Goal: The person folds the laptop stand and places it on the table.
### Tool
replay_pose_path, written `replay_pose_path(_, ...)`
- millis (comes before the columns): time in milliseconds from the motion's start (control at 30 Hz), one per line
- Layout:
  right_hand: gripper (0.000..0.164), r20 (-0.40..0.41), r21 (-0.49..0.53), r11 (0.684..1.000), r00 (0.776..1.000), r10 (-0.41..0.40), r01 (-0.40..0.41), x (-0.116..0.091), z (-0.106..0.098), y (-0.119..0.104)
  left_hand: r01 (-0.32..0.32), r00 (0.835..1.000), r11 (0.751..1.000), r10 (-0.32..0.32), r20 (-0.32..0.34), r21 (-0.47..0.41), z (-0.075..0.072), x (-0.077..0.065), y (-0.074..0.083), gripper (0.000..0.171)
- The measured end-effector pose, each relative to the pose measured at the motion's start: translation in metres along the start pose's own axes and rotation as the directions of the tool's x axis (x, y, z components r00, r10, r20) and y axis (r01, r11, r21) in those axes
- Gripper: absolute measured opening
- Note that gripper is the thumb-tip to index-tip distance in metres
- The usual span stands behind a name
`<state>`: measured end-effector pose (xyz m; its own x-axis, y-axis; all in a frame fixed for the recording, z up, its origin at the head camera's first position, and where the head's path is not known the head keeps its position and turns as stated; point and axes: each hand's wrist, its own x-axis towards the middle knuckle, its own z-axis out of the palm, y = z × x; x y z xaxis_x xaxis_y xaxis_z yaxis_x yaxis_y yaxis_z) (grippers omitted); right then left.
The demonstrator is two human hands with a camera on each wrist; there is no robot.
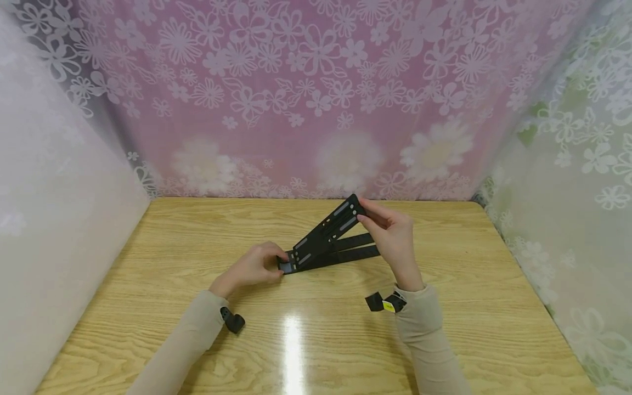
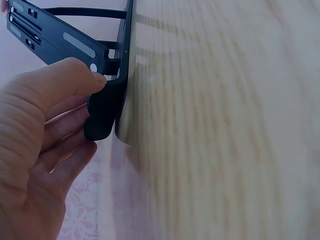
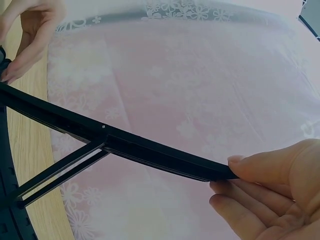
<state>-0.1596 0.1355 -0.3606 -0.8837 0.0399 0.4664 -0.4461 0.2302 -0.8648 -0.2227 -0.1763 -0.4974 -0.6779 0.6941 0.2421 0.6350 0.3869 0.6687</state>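
A black folding stand (image 1: 312, 241), likely for a laptop, is on the wooden table, its slotted top plate tilted up from two base legs (image 1: 357, 254). My left hand (image 1: 254, 266) holds the low hinged end, the thumb (image 2: 75, 80) on its near edge and the fingers beyond. At the raised end, my right hand (image 1: 395, 238) pinches the plate between thumb and fingers. Two thin support struts (image 3: 65, 172) run from the plate's underside to the base in the right wrist view. Pale grip strips (image 2: 79, 45) line the plate's face.
The wooden table (image 1: 316, 340) reaches back to a pink flowered curtain (image 1: 296, 109). Pale curtains hang at the left (image 1: 59, 192) and right (image 1: 568, 192). A black strapped device (image 1: 234, 321) is on the left wrist, and another (image 1: 385, 303) on the right.
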Motion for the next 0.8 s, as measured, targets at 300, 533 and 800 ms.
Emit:
replay_pose_path(300, 0.033, -0.001, -0.013, 1.000, 1.000, -0.005, 0.005, -0.0014, 0.0001, 0.0024, 0.024, 0.999, 1.000, -0.024, -0.026, -0.002, 0.0001, -0.0005, -0.0044, 0.030)
replay_pose_path(533, 0.032, -0.012, -0.035, 0.999, 1.000, 0.003, -0.003, -0.0047, 0.0025, -0.0017, 0.050, 0.999, 0.998, -0.050, -0.010, -0.035, -0.0020, -0.0021, -0.0042, 0.032)
replay_pose_path(800, 0.032, -0.020, -0.024, 1.000, 1.000, -0.001, 0.000, -0.0069, 0.0058, -0.0054, 0.048, 0.998, 0.998, -0.049, -0.030, -0.028, -0.0046, -0.0032, -0.0069, 0.029)
